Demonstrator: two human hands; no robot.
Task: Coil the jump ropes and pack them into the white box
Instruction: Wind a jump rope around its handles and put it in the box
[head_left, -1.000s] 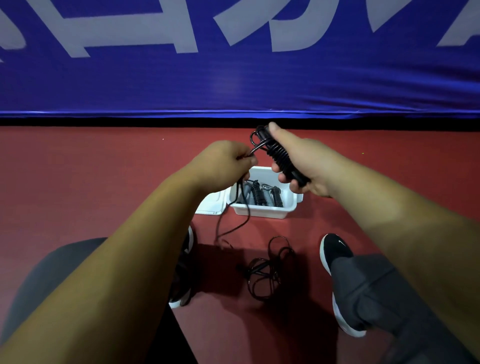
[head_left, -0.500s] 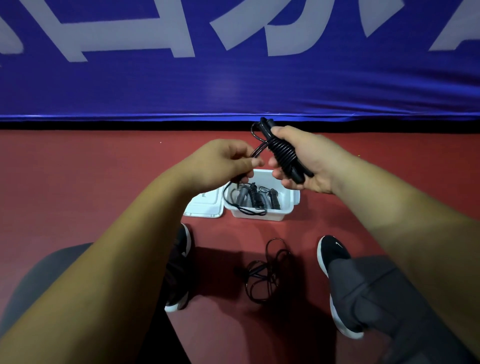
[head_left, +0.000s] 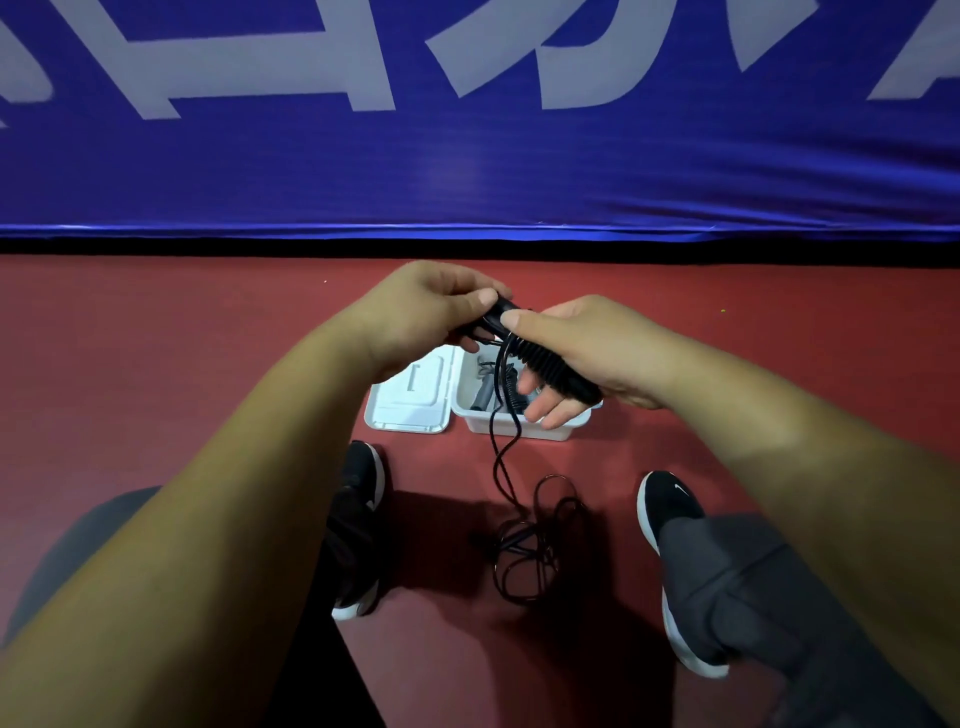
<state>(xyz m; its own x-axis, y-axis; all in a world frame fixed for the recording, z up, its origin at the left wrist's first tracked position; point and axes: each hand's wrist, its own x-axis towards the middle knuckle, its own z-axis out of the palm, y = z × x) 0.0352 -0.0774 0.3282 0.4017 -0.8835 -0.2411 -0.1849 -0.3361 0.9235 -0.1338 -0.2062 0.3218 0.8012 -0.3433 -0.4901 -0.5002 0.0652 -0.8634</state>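
- Right hand (head_left: 587, 353) fingers wrap the ribbed jump rope handle (head_left: 550, 366); left hand (head_left: 431, 306) pinches its left end, above the white box (head_left: 519, 434).
- Cord (head_left: 535, 535) looks light, limp and tangle-prone, and trails to the floor (head_left: 208, 364). Hold it by the stiff handle.

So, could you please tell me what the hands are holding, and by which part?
A black jump rope: the right hand grips its ribbed handle, the left hand pinches the handle's top end.

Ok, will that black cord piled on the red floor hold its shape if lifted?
Probably not: the thin black jump-rope cord lies in loose, uneven loops, so likely floppy. Loops overlap, so it may tangle when lifted.
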